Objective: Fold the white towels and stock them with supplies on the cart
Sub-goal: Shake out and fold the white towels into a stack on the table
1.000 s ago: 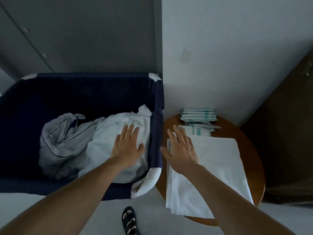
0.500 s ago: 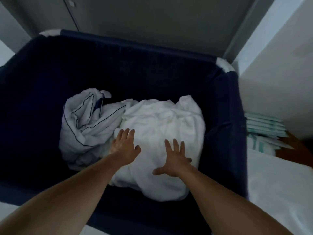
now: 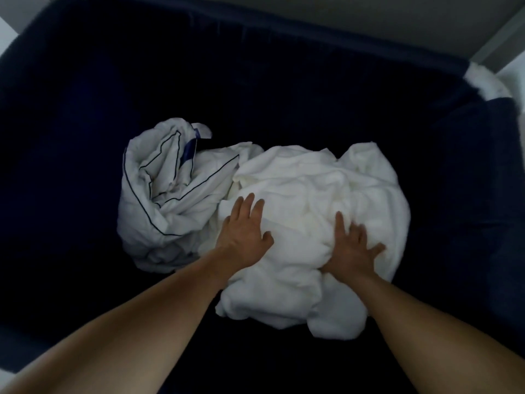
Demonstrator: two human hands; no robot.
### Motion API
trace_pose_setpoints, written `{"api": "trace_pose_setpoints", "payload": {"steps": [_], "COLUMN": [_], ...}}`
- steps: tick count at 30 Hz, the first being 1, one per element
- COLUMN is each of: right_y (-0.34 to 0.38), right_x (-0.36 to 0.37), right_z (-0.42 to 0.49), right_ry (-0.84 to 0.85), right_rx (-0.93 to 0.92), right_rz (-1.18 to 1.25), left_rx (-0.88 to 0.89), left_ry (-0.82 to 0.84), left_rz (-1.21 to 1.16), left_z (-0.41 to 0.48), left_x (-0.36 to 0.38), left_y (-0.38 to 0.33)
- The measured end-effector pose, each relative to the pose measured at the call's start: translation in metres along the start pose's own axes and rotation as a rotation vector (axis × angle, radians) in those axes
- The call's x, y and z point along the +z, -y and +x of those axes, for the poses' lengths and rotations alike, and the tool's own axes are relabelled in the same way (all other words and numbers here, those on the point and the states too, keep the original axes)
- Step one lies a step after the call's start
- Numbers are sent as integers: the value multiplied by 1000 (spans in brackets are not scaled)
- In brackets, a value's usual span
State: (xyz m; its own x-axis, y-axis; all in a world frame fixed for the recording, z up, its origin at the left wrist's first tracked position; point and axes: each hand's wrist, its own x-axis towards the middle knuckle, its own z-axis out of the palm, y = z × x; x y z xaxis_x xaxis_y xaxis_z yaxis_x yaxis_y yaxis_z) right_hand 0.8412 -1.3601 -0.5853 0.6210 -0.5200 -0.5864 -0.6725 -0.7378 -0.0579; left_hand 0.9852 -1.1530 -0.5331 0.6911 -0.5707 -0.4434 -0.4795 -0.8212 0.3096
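A crumpled white towel [image 3: 312,200] lies in a heap inside a deep dark-blue laundry bin [image 3: 468,180]. My left hand [image 3: 244,228] rests flat on the heap's left part, fingers straight and together. My right hand [image 3: 352,245] presses into the heap's right part with fingers spread; its fingertips sink a little into the cloth. Neither hand holds a fold of it.
A second bundle of white linen with thin dark piping [image 3: 167,194] lies to the left of the towel, touching it. The bin's dark fabric walls surround both on all sides. A grey cabinet front [image 3: 369,12] stands behind the bin.
My view has moved left and closer over the bin, so the round table with the folded towel is out of sight. My right hand came from the table onto the heap; both hands have come down onto the heap.
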Motion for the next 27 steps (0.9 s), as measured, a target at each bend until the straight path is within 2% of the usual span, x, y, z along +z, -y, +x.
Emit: {"api": "trace_pose_setpoints", "payload": {"steps": [2,4,6,8,13,15,17,20,22,24,27], "right_y": [-1,-3,-7,-14,-29,-43,-63,-95,-119,-148,-194], "right_x": [8,11,-1,-26,-129,-170,-210,-266,-301,-334,-380], "right_z": [-7,-15,-23,-28,-58,-79,-106,-157,-192,-225,-279], "right_ry": [35,44,137,198,100,57,-4,-160,-279,-408,-583], "right_rx": [3,-60,-125,-195,-355,-389,-425,-491,-514,-506,-508], "right_rz": [4,169,377,452,483,487,544,611,656,754,973], "left_rx": [13,31,75,133,145,113,114,317,354,299,355], "left_ry": [31,79,142,225,365,327,219,-5,-99,-122,-241], "left_rz": [21,42,55,78,35,-21,-87,-193,-247,-291,-308], "left_z": [1,1,-1,-7,-34,-49,-65,-94,-113,-132,-164], "left_x": [1,-1,-8,-20,-62,-78,-99,-137,-166,-196,-238], "left_y": [-3,-11,-26,-46,-100,-127,-164,-231,-276,-320,-388]}}
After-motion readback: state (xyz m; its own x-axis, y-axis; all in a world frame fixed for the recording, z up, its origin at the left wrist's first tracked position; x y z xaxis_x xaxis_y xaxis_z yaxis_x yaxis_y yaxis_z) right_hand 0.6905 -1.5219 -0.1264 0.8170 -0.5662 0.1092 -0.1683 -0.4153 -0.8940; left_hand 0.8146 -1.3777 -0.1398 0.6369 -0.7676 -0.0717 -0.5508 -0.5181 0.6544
